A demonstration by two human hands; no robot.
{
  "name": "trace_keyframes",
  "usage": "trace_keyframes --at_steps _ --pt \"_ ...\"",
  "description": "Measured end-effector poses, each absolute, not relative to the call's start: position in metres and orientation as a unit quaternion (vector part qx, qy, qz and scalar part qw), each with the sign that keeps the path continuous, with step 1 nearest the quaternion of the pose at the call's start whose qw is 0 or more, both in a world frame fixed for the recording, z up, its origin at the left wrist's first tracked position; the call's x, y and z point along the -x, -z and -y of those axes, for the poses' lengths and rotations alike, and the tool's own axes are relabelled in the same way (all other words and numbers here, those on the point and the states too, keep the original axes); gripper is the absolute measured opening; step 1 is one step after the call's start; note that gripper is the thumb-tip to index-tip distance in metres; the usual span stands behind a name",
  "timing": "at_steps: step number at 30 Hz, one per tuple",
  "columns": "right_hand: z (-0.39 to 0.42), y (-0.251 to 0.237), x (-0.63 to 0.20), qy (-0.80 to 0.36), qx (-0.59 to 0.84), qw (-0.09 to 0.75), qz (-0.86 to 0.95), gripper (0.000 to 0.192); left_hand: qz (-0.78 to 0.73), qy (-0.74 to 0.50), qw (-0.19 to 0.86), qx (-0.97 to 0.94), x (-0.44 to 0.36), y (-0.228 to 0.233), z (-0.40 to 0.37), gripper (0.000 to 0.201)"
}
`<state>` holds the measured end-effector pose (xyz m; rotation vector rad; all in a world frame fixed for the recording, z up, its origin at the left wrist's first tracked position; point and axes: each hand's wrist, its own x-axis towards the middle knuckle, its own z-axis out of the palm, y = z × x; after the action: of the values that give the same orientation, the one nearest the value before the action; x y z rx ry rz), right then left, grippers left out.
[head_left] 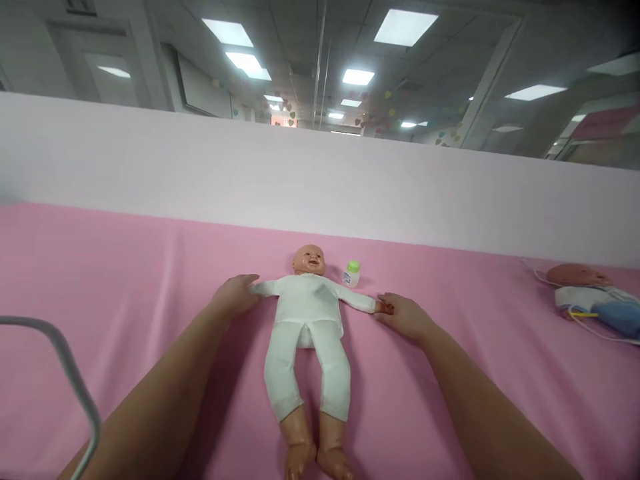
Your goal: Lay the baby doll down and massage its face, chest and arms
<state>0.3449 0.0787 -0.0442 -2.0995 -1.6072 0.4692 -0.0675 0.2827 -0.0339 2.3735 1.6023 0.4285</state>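
A baby doll (309, 303) in a white top and white trousers lies on its back, head away from me and bare feet towards me. Its arms are spread to both sides. My left hand (236, 295) is closed round the end of the doll's arm on the left, hiding the doll's hand there. On the other side, my right hand (404, 316) grips the doll's other hand (384, 307), which shows partly between thumb and fingers. Beside the doll's head stands a small clear bottle (351, 274) with a green cap, touched by neither hand.
A pink sheet (150, 287) covers the surface, with a low white wall (320, 180) along its back and glass above. Far right lies another doll (595, 293) in white and blue, with a thin tube. A grey cable (65, 360) curves at the lower left.
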Motion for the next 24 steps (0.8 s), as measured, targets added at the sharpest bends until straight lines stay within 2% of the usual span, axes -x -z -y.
trace_keyframes --at_steps 4,8,12,16,24 --pt "-0.08 0.049 -0.358 -0.221 0.745 0.237 0.583 0.039 -0.557 -0.113 0.12 -0.814 0.101 0.033 -0.284 0.043" --pt "-0.082 0.053 -0.359 -0.219 0.753 0.234 0.575 0.037 -0.569 -0.12 0.125 -0.804 0.117 0.038 -0.282 0.027" --pt "-0.083 0.054 -0.36 -0.213 0.762 0.242 0.562 0.034 -0.588 -0.141 0.155 -0.782 0.122 0.043 -0.284 0.035" --pt "-0.084 0.055 -0.363 -0.236 0.763 0.295 0.524 0.035 -0.599 -0.185 0.181 -0.757 0.125 0.045 -0.288 0.045" --pt "-0.085 0.059 -0.369 -0.281 0.738 0.391 0.472 0.038 -0.594 -0.313 0.262 -0.693 0.123 0.045 -0.285 0.043"
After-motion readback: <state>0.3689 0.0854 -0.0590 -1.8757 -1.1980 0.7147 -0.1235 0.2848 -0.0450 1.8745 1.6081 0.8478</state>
